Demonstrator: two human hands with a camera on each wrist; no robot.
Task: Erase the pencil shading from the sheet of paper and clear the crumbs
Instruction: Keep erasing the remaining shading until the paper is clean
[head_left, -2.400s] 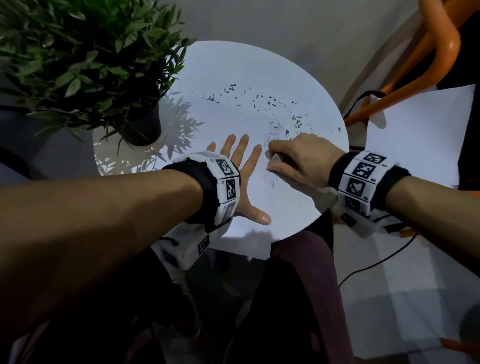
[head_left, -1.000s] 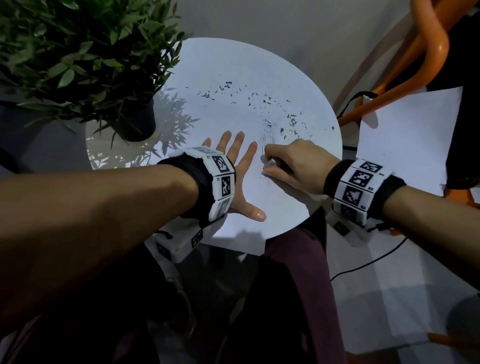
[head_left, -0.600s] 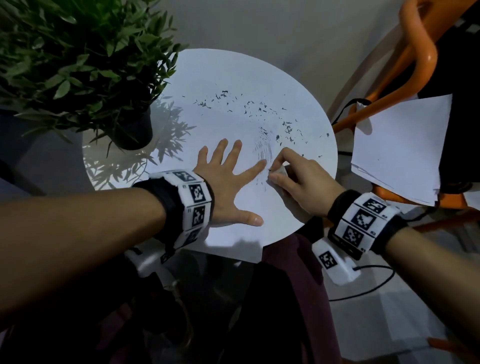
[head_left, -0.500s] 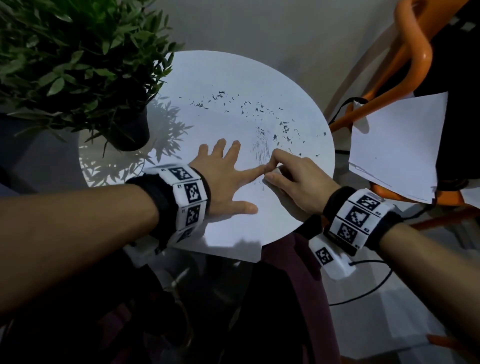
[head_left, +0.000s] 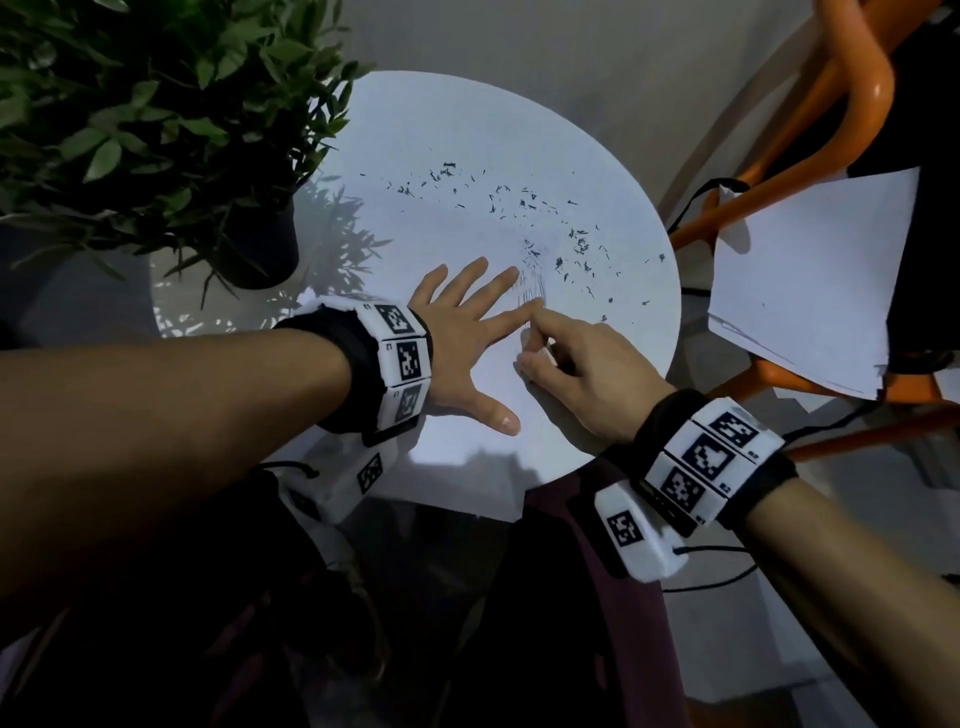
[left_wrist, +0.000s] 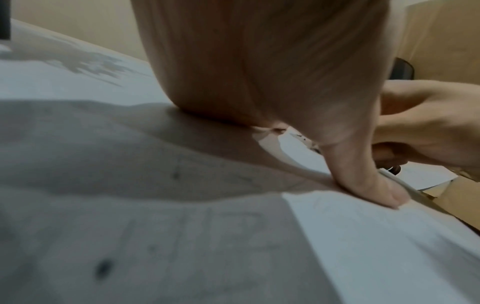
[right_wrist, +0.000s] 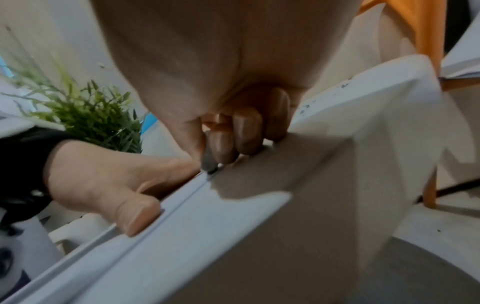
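White eraser (head_left: 540, 355) pinched in right hand (head_left: 587, 374), left hand (head_left: 457, 343) flat on paper (head_left: 467, 156)

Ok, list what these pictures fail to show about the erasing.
- Eraser: in the head view the right hand covers all but a white corner; shape unclear.
- Pencil shading: faint strokes; what lies under the hands is hidden.
- Sheet of paper: the left hand and forearm cover part of it.
- Left wrist view: blurred, palm fills it; crumbs barely visible there.

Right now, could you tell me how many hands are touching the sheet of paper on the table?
2: the left hand lies flat on the sheet; the right hand presses an eraser onto it.
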